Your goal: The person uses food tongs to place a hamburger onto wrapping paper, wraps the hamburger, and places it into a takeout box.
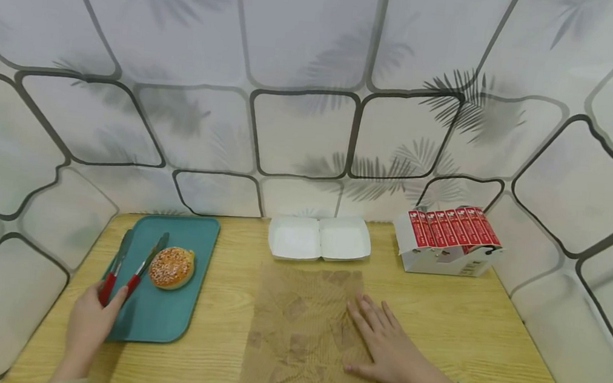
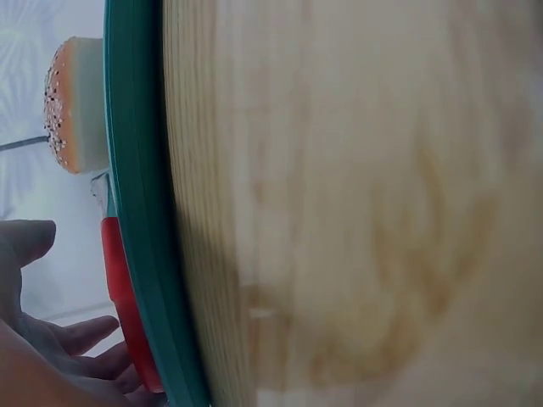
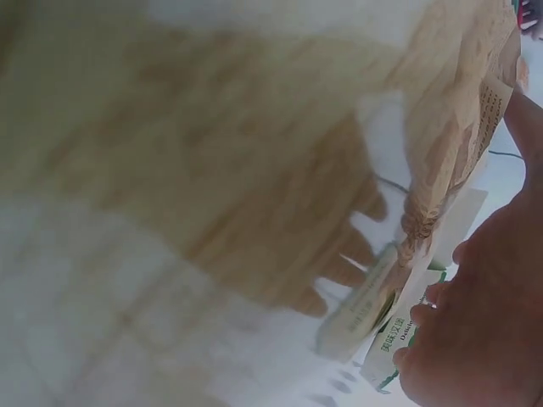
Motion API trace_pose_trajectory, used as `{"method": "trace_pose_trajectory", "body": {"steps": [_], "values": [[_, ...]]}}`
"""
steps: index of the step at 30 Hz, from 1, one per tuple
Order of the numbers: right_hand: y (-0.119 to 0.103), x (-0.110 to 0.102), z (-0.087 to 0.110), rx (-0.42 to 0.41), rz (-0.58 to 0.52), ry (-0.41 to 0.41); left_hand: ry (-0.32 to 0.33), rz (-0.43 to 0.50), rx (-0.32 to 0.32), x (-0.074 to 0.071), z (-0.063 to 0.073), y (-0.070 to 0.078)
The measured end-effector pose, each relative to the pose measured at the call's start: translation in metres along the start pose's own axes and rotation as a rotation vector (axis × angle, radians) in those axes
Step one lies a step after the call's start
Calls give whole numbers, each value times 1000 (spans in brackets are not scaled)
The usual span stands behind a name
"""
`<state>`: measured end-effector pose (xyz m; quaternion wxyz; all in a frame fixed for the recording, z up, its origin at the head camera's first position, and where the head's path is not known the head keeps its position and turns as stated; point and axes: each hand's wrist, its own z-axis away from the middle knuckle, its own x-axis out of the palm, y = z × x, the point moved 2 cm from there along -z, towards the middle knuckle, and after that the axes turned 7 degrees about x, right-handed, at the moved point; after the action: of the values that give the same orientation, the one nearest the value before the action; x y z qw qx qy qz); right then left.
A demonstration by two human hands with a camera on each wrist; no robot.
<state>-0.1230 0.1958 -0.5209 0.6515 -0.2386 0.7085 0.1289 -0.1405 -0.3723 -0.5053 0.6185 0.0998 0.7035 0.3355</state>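
Observation:
My left hand (image 1: 90,318) is at the red handles of metal tongs (image 1: 121,255), which lie spread on a teal tray (image 1: 177,317). In the left wrist view, the thumb stands apart from the fingers, and the fingers are beside a red handle (image 2: 127,297). A seeded burger bun (image 1: 171,268) sits on the tray, right of the tongs. My right hand (image 1: 388,351) rests with fingers spread on the right edge of a creased brown paper sheet (image 1: 300,331). That paper (image 3: 450,110) looks wrinkled and partly raised in the right wrist view.
An open white clamshell box (image 1: 294,239) stands behind the paper by the patterned back wall (image 1: 306,137). At the back right, a white carton (image 1: 432,260) holds several red packets (image 1: 453,226). The wooden table (image 1: 231,306) lies between tray and paper.

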Motion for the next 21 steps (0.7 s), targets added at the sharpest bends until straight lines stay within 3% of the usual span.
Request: {"method": "trace_pose_trajectory", "body": {"steps": [7, 12, 17, 21], "values": [[1, 1, 2, -43, -27, -32, 86, -45, 63, 3, 0, -4], [2, 4, -1, -66, -24, -27, 104, -72, 73, 6, -1, -5], [4, 7, -4, -69, -25, -36, 106, -81, 58, 9, -4, -4], [4, 7, -7, -53, -28, -75, 93, -79, 6, 12, -5, -4]]}}
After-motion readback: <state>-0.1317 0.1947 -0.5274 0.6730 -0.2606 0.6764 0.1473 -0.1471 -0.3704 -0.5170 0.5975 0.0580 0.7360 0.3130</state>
